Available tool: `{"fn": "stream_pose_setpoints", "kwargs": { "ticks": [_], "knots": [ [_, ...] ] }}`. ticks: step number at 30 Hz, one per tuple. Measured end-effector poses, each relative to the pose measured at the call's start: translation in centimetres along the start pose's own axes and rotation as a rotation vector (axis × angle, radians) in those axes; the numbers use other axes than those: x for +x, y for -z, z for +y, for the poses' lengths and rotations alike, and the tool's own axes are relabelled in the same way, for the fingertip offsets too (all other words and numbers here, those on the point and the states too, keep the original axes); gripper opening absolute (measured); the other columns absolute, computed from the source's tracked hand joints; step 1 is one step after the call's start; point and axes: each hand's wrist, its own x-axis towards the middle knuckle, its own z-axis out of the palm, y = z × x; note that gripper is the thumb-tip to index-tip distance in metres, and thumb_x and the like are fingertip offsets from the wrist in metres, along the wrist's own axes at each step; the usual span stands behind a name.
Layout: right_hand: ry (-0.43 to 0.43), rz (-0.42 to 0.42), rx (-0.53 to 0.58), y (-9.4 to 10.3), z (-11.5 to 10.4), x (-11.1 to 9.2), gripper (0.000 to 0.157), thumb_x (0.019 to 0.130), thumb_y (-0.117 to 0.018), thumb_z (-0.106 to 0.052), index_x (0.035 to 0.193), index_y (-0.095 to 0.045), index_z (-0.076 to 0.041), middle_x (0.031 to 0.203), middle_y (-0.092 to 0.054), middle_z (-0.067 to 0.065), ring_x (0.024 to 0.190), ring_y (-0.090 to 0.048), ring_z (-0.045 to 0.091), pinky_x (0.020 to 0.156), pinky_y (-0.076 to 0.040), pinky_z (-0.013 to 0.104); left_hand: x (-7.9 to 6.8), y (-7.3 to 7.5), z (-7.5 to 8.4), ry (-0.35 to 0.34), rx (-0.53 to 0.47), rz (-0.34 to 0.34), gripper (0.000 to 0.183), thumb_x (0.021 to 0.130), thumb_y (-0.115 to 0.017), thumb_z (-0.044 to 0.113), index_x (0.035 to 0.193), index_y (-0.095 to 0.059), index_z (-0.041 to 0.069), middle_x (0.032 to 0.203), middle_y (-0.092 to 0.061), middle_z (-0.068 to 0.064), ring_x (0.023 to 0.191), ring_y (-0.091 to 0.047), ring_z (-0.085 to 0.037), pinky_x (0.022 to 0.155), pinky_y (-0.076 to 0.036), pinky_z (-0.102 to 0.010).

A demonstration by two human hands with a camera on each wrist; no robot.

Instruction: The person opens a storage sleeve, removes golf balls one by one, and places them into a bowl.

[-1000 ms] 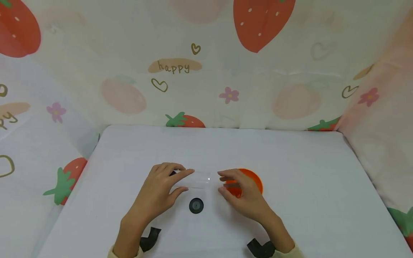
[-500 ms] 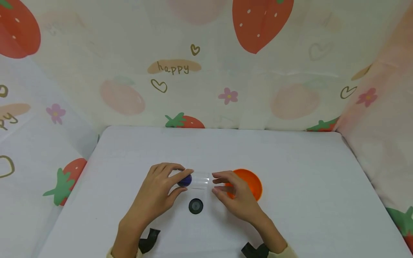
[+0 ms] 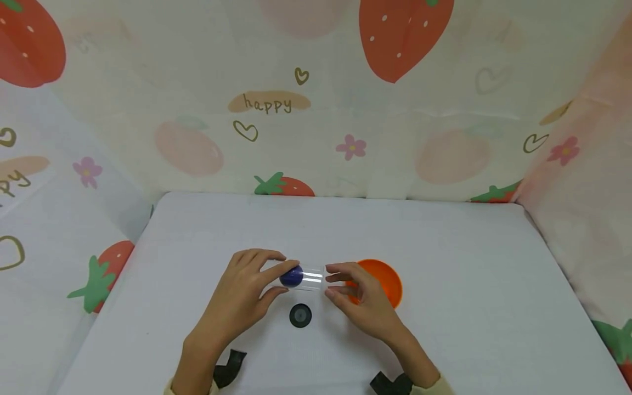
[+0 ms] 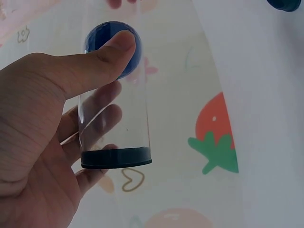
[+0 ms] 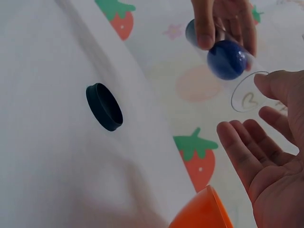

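My left hand [image 3: 239, 293] grips a clear plastic tube [image 3: 312, 278] lying sideways above the table, thumb on one side and fingers on the other. Inside the tube sits a blue ball [image 3: 292, 277], partly behind the thumb in the left wrist view. A dark cap [image 4: 116, 158] closes the tube's left end. The right end is uncapped, its round rim showing in the right wrist view. My right hand [image 3: 367, 304] is beside that rim, fingers apart and relaxed, holding nothing. A second dark cap [image 3: 300, 315] lies on the table below the tube.
An orange bowl [image 3: 390, 282] stands on the white table [image 3: 469, 263], partly hidden behind my right hand. Black straps [image 3: 229, 368] show at both wrists. Strawberry-patterned cloth [image 3: 326, 159] hangs at the back and sides.
The blue ball has come out from behind my left fingers and shifted right along the tube. My right hand has moved slightly left, closer to the tube's open end.
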Motion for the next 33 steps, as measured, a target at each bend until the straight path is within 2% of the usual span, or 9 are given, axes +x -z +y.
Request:
{"fn": "stream_pose_setpoints", "kwargs": {
  "ticks": [3, 11, 17, 21, 33],
  "knots": [
    [0.004, -0.006, 0.005, -0.02, 0.11, -0.04, 0.043, 0.095, -0.072, -0.018, 0.135, -0.058, -0.011, 0.134, -0.061, 0.013, 0.119, -0.067, 0.026, 0.095, -0.058, 0.027, 0.02, 0.04, 0.09, 0.0, 0.015, 0.005, 0.053, 0.081, -0.086, 0.027, 0.13, -0.067, 0.034, 0.123, -0.068, 0.005, 0.122, -0.059, -0.019, 0.112, -0.041, -0.044],
    [-0.013, -0.005, 0.001, -0.06, 0.02, -0.09, 0.042, 0.095, -0.072, -0.02, 0.134, -0.058, -0.022, 0.134, -0.062, 0.001, 0.118, -0.067, 0.019, 0.096, -0.058, 0.026, 0.06, 0.09, 0.03, -0.011, 0.046, 0.015, 0.055, 0.08, -0.087, 0.026, 0.131, -0.067, 0.033, 0.124, -0.068, 0.004, 0.122, -0.059, -0.019, 0.111, -0.041, -0.043],
    [-0.01, -0.008, 0.006, -0.05, -0.01, -0.04, 0.042, 0.095, -0.071, -0.02, 0.135, -0.058, -0.021, 0.134, -0.062, 0.002, 0.119, -0.066, 0.021, 0.096, -0.058, 0.027, 0.1, 0.05, -0.03, -0.02, 0.05, 0.02, 0.055, 0.08, -0.086, 0.024, 0.131, -0.067, 0.032, 0.124, -0.068, 0.004, 0.122, -0.059, -0.019, 0.111, -0.041, -0.043],
    [-0.011, -0.006, 0.007, 0.0, -0.04, -0.05, 0.043, 0.095, -0.071, -0.019, 0.136, -0.058, -0.018, 0.135, -0.062, 0.007, 0.119, -0.066, 0.024, 0.097, -0.058, 0.027, 0.07, 0.04, -0.03, -0.016, 0.041, 0.015, 0.056, 0.081, -0.086, 0.025, 0.132, -0.066, 0.033, 0.125, -0.068, 0.004, 0.122, -0.059, -0.019, 0.111, -0.041, -0.043],
    [-0.016, -0.002, 0.024, 0.16, 0.09, 0.0, 0.044, 0.095, -0.071, -0.017, 0.137, -0.057, -0.012, 0.131, -0.063, 0.007, 0.116, -0.066, 0.021, 0.094, -0.059, 0.026, 0.06, 0.08, -0.01, -0.011, 0.02, 0.017, 0.054, 0.081, -0.086, 0.026, 0.131, -0.067, 0.034, 0.125, -0.068, 0.005, 0.122, -0.059, -0.019, 0.111, -0.041, -0.043]
  ]
}}
